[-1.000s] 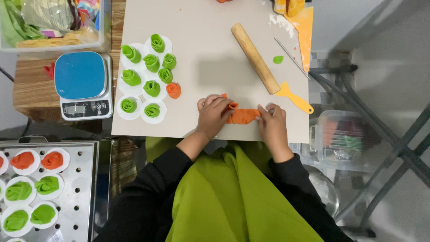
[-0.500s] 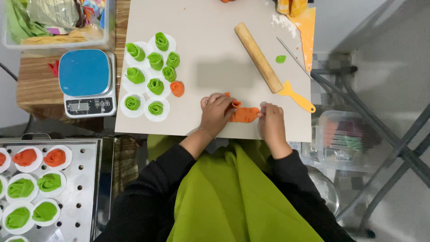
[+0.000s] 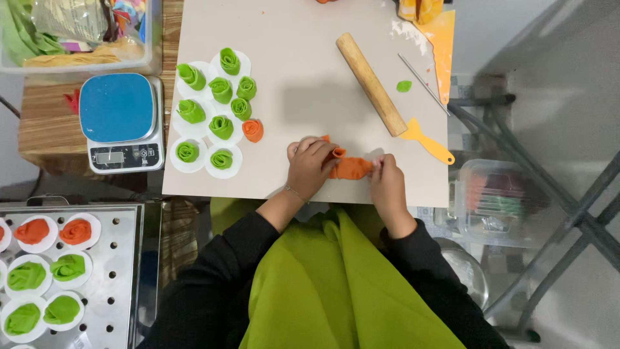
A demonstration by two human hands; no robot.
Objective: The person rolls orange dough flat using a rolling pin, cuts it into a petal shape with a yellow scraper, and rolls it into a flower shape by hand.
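1. Orange dough strip (image 3: 350, 168), soft and flat, lies on the pale worktop (image 3: 303, 103) near its front edge, between our two hands. Compared with a second ago its left end is rolled tighter into a small coil, while the right part stays flat and short.

2. We judge the rolling as partly done: the coil has grown, and a stretch of flat dough is left to wind in.

3. Our left hand (image 3: 311, 167) is curled over the coiled end, fingers bent and closed around it, wrist angled in from the lower left.

4. Our right hand (image 3: 386, 184) has moved slightly inward; its fingertips (image 3: 376, 165) pinch the free right end of the strip, pressing it down on the worktop.

5. Finished green dough rosettes (image 3: 221, 126) on round white papers, with one orange rosette (image 3: 252, 130) among them, sit to the left, well apart from our hands.

6. A wooden rolling pin (image 3: 371, 84) and a yellow plastic scraper (image 3: 427, 140) rest beyond our right hand, untouched.
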